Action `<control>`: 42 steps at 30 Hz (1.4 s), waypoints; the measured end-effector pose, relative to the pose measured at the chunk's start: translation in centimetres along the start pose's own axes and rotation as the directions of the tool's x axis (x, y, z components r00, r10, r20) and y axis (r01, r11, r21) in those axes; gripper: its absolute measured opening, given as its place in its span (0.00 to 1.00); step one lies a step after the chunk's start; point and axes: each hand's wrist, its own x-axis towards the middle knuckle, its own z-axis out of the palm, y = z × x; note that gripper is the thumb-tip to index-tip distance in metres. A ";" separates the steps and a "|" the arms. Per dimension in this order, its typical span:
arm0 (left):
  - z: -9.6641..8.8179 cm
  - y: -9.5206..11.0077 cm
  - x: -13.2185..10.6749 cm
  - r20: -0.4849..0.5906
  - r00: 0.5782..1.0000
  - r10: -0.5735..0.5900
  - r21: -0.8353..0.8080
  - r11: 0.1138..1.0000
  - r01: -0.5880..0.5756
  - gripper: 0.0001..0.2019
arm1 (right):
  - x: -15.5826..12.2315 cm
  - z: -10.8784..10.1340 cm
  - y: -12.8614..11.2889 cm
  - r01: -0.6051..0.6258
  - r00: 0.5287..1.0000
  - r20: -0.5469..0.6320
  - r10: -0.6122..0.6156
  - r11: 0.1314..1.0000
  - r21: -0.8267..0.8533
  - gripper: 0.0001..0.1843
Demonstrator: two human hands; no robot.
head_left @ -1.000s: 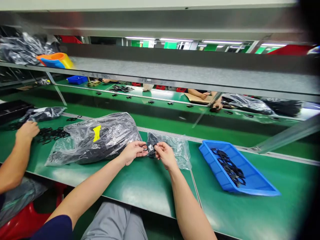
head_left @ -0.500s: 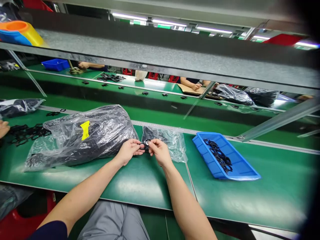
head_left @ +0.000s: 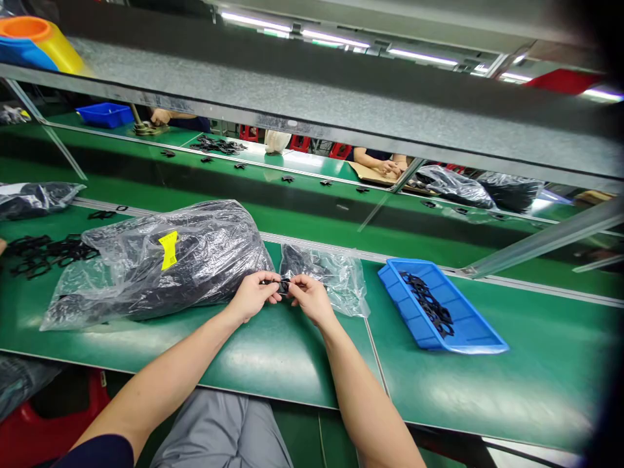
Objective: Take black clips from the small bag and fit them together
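My left hand [head_left: 252,296] and my right hand [head_left: 309,298] meet over the green table, both pinched on one small black plastic part [head_left: 284,285] held between their fingertips. Just behind the hands lies a small clear plastic bag [head_left: 331,276] with a few black parts in it. To the left of my left hand rests a large clear bag [head_left: 160,266] full of black parts, with a yellow label on it. A blue tray [head_left: 482,335] holding several black parts sits on the table to the right of my right hand.
Loose black parts [head_left: 43,250] lie at the far left of the green table [head_left: 273,357]. A conveyor belt [head_left: 302,208] runs behind, carrying spaced black parts. Other people's hands [head_left: 387,168] work on the far side. A grey shelf [head_left: 341,110] hangs overhead.
The view has tilted down and to the right. My hands stay together on the small black part and have closed in on it. The co-worker's hand at the left has left the view.
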 end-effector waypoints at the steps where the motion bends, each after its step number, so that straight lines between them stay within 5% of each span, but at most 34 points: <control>1: -0.1 -0.1 0.0 0.013 1.000 -0.009 0.011 1.000 0.009 0.12 | 0.0 0.0 -0.1 0.000 1.000 0.021 0.000 1.000 -0.005 0.14; 8: -0.2 0.0 0.2 0.123 0.988 -0.095 -0.051 0.993 0.102 0.12 | -0.2 -0.5 -0.9 -0.104 0.981 0.175 0.086 0.990 0.099 0.17; 14: -0.1 0.2 0.0 0.089 0.981 -0.171 -0.126 0.975 0.182 0.11 | -0.1 -0.2 -0.6 -0.040 0.999 0.029 0.038 0.995 0.090 0.15; 18: -0.1 0.0 0.0 0.112 0.975 -0.194 -0.128 0.970 0.207 0.11 | -0.2 -0.1 -0.6 -0.030 0.996 0.086 0.020 0.993 0.114 0.16; 24: -0.1 0.3 0.0 0.098 0.983 -0.155 -0.151 0.974 0.168 0.13 | 0.1 -0.5 -0.6 -0.108 0.975 0.217 0.051 0.959 0.261 0.16; 37: 0.3 -0.7 0.3 -0.066 0.996 0.052 -0.119 0.991 -0.059 0.16 | -0.2 0.5 -0.4 0.038 0.999 0.009 -0.039 0.987 0.153 0.15; 42: 0.3 -0.8 0.4 -0.101 0.994 0.046 -0.129 0.990 -0.059 0.16 | -0.2 -0.1 -1.1 -0.038 0.998 -0.030 0.050 0.946 0.321 0.15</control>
